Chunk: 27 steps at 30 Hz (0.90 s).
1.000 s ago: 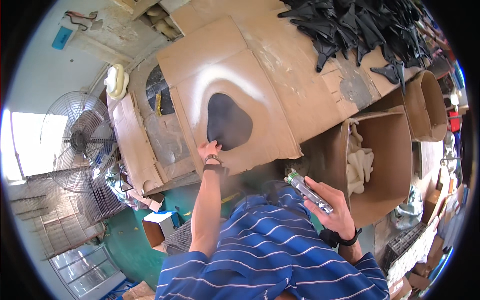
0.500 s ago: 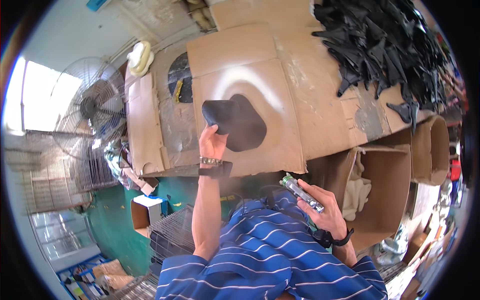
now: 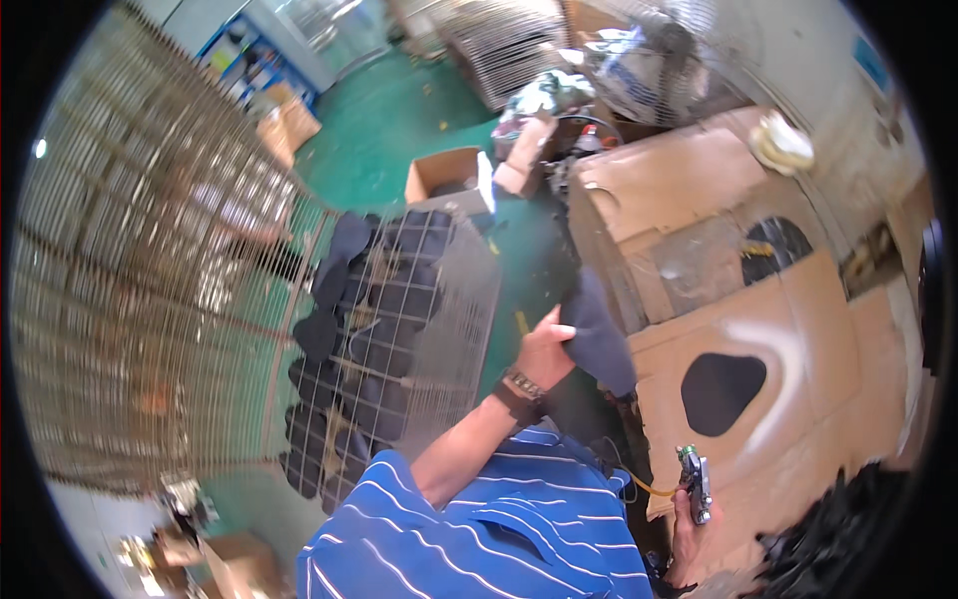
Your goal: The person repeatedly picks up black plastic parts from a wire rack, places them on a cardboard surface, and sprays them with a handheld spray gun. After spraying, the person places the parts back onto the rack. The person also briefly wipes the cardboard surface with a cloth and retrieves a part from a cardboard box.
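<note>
The pad (image 3: 601, 337) was in the left hand (image 3: 544, 351), raised at the left edge of the cardboard (image 3: 833, 324). The left hand pinched 1 side of the pad, thumb on the visible face. The right hand (image 3: 685, 539) was closed around a tool (image 3: 696, 486) over the near part of the cardboard.

Status, by judgement: 1 pad was off the cardboard and not set down. Dark pieces (image 3: 384, 404) already filled much of the rack (image 3: 469, 285), left of the cardboard; their count could not be told. A dark shape (image 3: 723, 392) remained flat on the cardboard, inside a pale arc; whether it was a 2nd pad or a patch could not be told. A heap (image 3: 833, 549) of black parts remained at the near right of the cardboard.

Obstructions: a strip of green floor (image 3: 524, 245) separated the rack from the cardboard. A yellow hose (image 3: 654, 489) ran along the near left edge of the cardboard, toward the tool. A box (image 3: 431, 178) stood beyond the rack, left of the cardboard.
</note>
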### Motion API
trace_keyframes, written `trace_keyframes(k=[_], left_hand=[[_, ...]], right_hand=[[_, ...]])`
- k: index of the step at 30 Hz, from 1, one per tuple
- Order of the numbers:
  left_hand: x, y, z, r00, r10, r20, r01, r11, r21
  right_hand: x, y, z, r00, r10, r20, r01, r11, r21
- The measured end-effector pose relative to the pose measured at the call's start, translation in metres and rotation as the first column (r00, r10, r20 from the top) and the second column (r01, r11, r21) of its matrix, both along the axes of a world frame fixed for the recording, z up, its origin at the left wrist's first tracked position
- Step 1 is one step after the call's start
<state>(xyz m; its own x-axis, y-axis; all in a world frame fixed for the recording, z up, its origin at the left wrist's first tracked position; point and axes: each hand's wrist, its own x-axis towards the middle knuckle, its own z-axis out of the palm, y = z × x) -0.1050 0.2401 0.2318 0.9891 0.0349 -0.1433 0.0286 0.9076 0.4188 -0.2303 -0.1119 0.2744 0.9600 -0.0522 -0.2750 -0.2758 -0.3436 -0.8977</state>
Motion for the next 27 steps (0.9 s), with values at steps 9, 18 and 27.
trace_keyframes(k=[9, 18, 27], left_hand=[[-0.131, 0.216, -0.016, 0.705, 0.690, -0.166, -0.708, 0.701, -0.093], [-0.281, 0.426, -0.092, 0.108, 0.927, -0.360, -0.991, 0.127, 0.030], [-0.449, 0.634, -0.133, -0.325, 0.896, -0.302, -0.946, -0.303, 0.117]], right_hand=[[0.035, 0.127, 0.051, 0.979, 0.198, -0.056, -0.202, 0.974, -0.098], [0.047, 0.259, 0.027, 0.882, 0.450, -0.141, -0.466, 0.877, -0.115], [0.056, 0.367, 0.015, 0.742, 0.636, -0.211, -0.669, 0.720, -0.184]])
